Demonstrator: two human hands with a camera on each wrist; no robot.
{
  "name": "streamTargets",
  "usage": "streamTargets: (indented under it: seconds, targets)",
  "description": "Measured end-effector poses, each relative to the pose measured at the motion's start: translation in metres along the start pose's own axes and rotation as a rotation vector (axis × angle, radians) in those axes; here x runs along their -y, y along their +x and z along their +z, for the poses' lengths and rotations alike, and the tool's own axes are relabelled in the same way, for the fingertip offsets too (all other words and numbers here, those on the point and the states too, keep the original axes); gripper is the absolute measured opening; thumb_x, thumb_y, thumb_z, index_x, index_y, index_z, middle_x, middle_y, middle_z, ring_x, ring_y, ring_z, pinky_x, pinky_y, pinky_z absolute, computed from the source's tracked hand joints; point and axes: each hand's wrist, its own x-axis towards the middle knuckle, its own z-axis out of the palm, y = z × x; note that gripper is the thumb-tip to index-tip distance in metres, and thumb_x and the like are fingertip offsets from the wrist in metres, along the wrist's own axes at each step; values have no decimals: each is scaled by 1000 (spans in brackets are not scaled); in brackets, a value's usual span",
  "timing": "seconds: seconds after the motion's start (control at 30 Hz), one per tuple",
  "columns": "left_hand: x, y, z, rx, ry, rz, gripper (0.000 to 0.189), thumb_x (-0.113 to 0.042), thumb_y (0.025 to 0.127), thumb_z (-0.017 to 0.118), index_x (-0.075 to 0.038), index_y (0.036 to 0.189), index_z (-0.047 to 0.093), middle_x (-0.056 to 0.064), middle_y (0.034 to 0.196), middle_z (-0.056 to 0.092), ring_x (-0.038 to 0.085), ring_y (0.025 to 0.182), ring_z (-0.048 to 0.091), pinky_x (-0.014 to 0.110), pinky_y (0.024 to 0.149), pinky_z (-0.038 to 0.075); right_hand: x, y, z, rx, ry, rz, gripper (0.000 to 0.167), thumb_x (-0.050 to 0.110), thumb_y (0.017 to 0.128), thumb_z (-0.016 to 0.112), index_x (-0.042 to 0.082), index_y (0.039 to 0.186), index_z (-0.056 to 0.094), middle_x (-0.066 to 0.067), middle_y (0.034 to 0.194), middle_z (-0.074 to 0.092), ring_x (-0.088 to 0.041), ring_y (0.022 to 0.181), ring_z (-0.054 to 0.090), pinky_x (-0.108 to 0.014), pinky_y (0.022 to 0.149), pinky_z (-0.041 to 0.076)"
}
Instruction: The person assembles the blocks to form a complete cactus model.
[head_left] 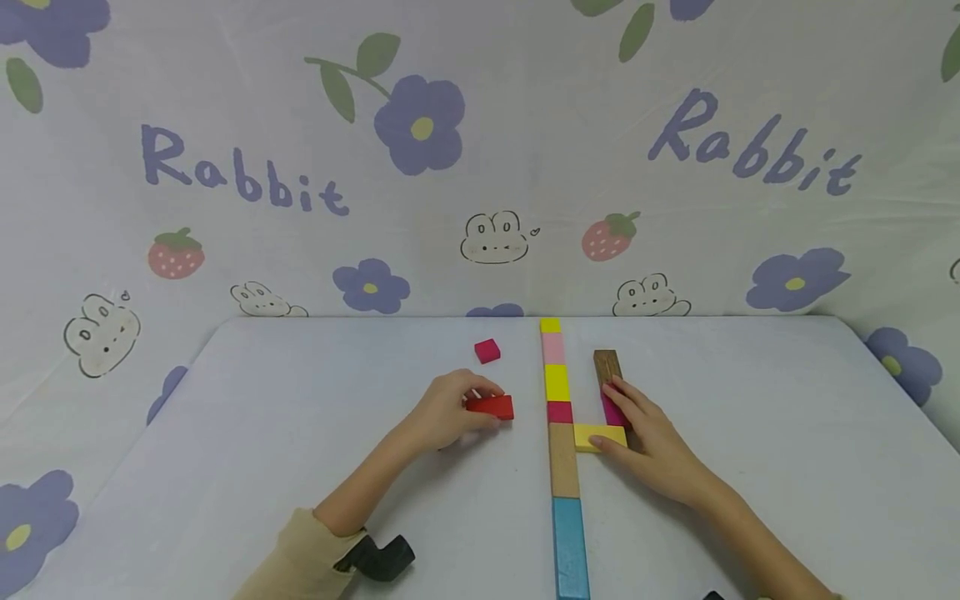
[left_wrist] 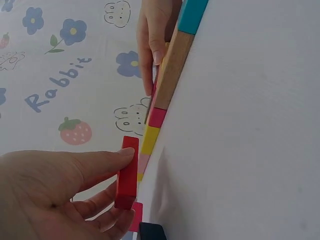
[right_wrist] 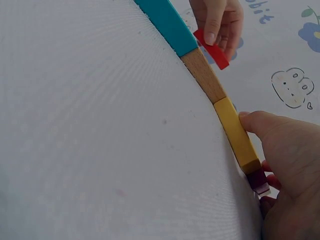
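My left hand (head_left: 448,410) pinches a red block (head_left: 497,407) between thumb and fingers; the left wrist view shows it lifted, with the thumb on one face. Right of it, a line of blocks runs away from me: a blue block (head_left: 571,546), a tan block (head_left: 564,460), a crimson block (head_left: 559,412), a yellow block (head_left: 557,382) and a pink block (head_left: 552,348). My right hand (head_left: 660,446) rests its thumb on a pale yellow block (head_left: 601,437) jutting from the line. Its fingers touch a magenta block (head_left: 612,408) and reach toward a dark brown block (head_left: 606,364).
A loose crimson cube (head_left: 487,351) lies beyond my left hand. Another yellow block (head_left: 551,325) ends the line at the table's far edge. The white table (head_left: 300,383) meets a patterned cloth backdrop (head_left: 420,250). A black strap piece (head_left: 384,558) sticks out at the left wrist.
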Motion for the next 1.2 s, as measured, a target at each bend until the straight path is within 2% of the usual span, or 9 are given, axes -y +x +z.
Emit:
streamTargets:
  seconds: [0.43,0.7,0.9,1.2]
  targets:
    - [-24,19,-4,-22,14,46,36,-7,92,80,-6,128,75,13,120,71,29,112,62,36,89,60,1,0,-1,4,-5,19,80,36,96,73,1,160,41,-25,168,29,-51,151,30,-68,107,47]
    - [-36,32,-4,-24,11,38,34,-9,96,77,-7,129,74,13,124,70,29,114,61,38,95,58,-2,0,0,4,-11,30,80,37,96,73,2,160,41,-25,168,29,-51,151,29,-68,107,47]
    - [-39,39,1,-48,-9,29,33,-9,96,77,-7,129,74,15,125,70,30,117,60,40,97,57,-2,0,0,7,-11,37,81,38,96,73,2,160,41,-25,168,29,-51,151,29,-67,106,49]
    - [-34,41,9,-19,2,29,32,-6,95,77,-5,127,74,15,124,71,30,117,60,38,95,58,0,0,0,6,-20,31,80,37,95,73,2,160,41,-25,168,29,-51,151,30,-68,106,48]
